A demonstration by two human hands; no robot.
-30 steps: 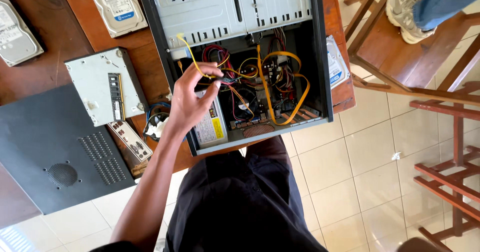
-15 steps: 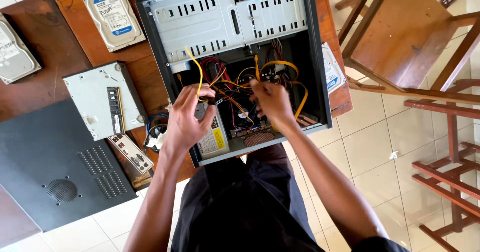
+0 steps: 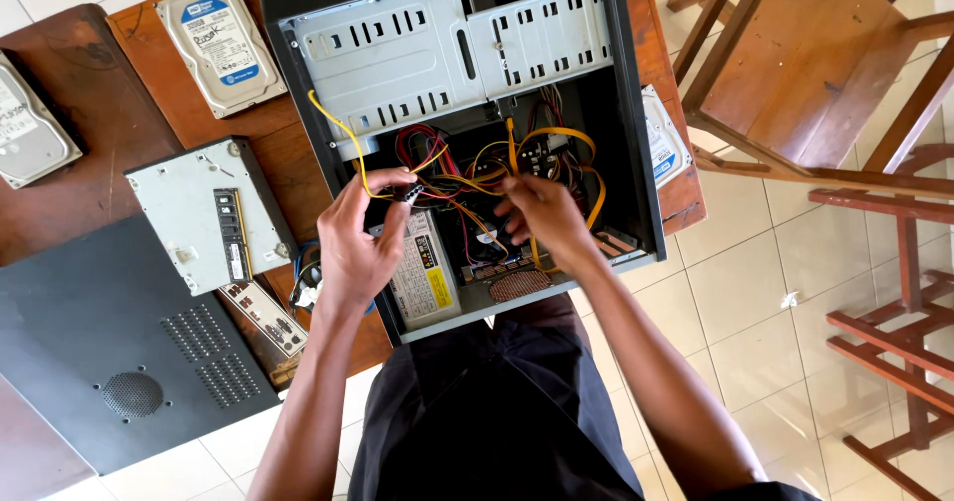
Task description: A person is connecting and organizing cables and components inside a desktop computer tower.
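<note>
A small white connector [image 3: 413, 194] on a yellow cable [image 3: 338, 135] is pinched between the closed fingertips of the left hand [image 3: 360, 238], just above the power supply [image 3: 425, 267] inside the open computer case [image 3: 626, 113]. The right hand [image 3: 542, 218] is curled loosely among the wires to its right; whether anything is gripped cannot be told. A grey drive [image 3: 204, 213] lies on the table at left.

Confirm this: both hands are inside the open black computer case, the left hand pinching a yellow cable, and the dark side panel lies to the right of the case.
Wrong on one point: the head view shows the dark side panel left of the open black computer case. The left hand does pinch the yellow cable; the right hand is inside too.
</note>
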